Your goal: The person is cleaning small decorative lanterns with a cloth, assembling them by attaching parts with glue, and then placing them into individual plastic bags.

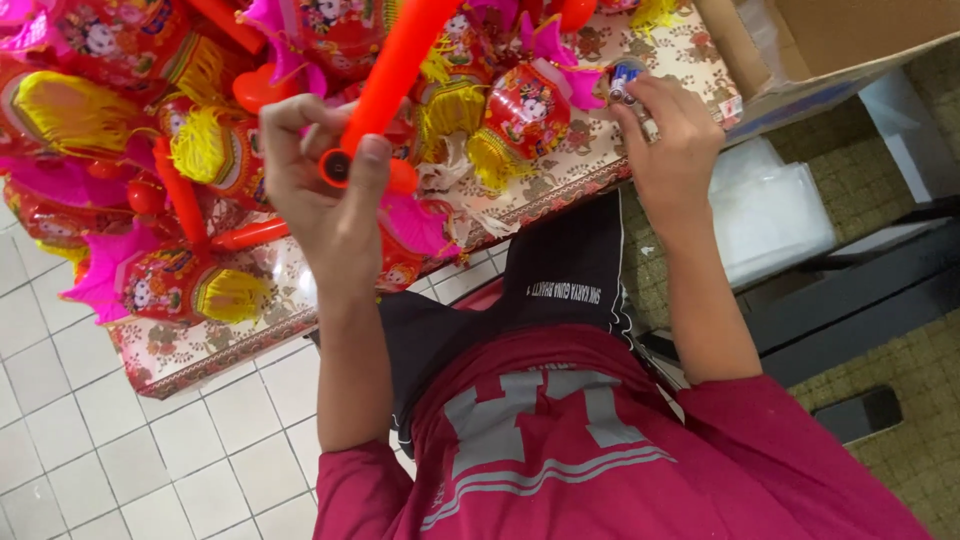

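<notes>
My left hand (320, 190) is closed around the lower end of an orange plastic tube (395, 70), which slants up and to the right; its open round end (335, 167) faces me. My right hand (670, 150) rests at the table's right edge and pinches small blue and silver batteries (622, 80) between its fingertips. Both hands are raised over a table with a floral patterned cover (590, 150). A red paper lantern (525, 105) with a yellow tassel lies between the two hands.
Several red lanterns with yellow tassels and pink trim (160, 280) and orange tubes (250, 235) are piled across the table's left. A cardboard box (830, 40) sits at the top right, and clear plastic bags (770, 210) lie below it. White floor tiles (150, 450) lie at the lower left.
</notes>
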